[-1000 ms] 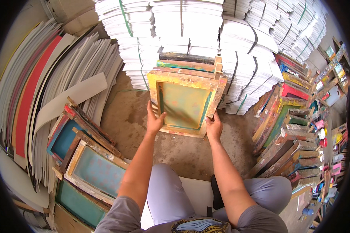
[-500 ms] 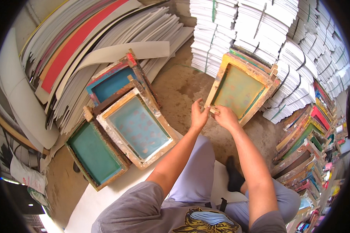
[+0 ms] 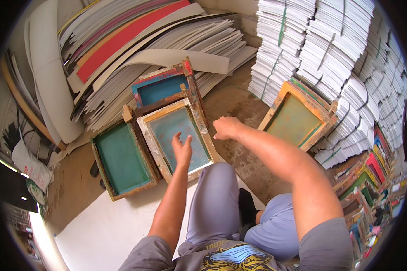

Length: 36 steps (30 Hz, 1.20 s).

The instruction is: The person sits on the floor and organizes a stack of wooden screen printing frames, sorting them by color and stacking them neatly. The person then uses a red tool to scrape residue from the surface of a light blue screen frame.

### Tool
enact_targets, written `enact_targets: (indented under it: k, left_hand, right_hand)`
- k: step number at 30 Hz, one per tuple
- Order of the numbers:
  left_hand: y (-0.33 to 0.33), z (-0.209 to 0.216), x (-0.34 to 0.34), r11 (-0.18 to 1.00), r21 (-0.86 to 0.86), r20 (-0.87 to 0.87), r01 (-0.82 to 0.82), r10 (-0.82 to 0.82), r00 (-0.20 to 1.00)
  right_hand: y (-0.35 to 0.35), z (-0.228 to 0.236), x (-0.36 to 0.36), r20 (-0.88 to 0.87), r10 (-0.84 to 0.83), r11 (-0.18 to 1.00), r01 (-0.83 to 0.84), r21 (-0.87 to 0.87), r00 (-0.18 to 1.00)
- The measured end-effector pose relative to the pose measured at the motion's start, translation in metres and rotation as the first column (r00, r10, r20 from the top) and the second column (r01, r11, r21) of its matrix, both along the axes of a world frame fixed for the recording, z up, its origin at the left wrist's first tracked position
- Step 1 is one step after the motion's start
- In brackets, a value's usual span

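One white sheet (image 3: 95,230) lies nearest, beneath the person's legs. Left hand (image 3: 182,150): thumb and fingers spread wide, in line with the pale-blue frame (image 3: 165,128); contact cannot be determined. Right hand (image 3: 226,128): fingers curled in, just beside that frame's right edge; whether they grip anything cannot be told.

The pale-blue frame sits in front of the person, left of centre, its mesh panel patched with faint red. Just to its left is one green-panelled frame (image 3: 122,158); behind it, one dark-blue-panelled frame (image 3: 160,92). Panels counted in this group: three.

One container at far left, a white sack (image 3: 31,165); contents hidden.

Farther, at right, one yellow-green-panelled frame (image 3: 291,119) leans with more frames behind it, number unclear. Beyond stand strapped white stacks (image 3: 280,49) and, at left, large sheets, one red (image 3: 131,40).
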<state>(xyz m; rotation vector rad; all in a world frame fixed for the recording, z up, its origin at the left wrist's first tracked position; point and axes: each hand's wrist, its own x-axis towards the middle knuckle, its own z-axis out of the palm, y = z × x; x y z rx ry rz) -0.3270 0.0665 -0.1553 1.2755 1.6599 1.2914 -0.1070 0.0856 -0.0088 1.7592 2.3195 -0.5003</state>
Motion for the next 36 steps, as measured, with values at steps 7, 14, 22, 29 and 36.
enact_targets:
  k: [7, 14, 22, 29, 36]
  left_hand:
    - [0.006, 0.0, -0.076, 0.982, -0.071, -0.232, -0.175, 0.154, 0.96]
    - [0.024, -0.023, -0.093, 0.928, -0.075, -0.447, -0.365, 0.295, 0.844]
    - [0.022, -0.035, -0.094, 0.829, -0.147, -0.557, -0.54, 0.382, 0.738]
    - [0.03, -0.037, -0.122, 0.866, -0.161, -0.404, -0.473, 0.379, 0.832]
    - [0.002, 0.006, -0.051, 0.972, 0.026, -0.019, -0.234, 0.234, 0.972]
  right_hand:
    - [0.035, -0.029, 0.015, -0.016, 0.144, 0.986, -0.145, -0.084, 0.989]
    - [0.058, -0.117, 0.011, -0.383, 0.033, 0.998, -0.047, -0.028, 0.923]
    - [0.06, -0.17, -0.025, -0.58, -0.268, 0.963, 0.218, -0.155, 0.769]
    - [0.062, -0.185, -0.05, -0.603, -0.303, 0.926, 0.379, -0.002, 0.738]
    - [-0.001, -0.173, 0.024, -0.676, -0.369, 0.804, 0.584, 0.114, 0.638]
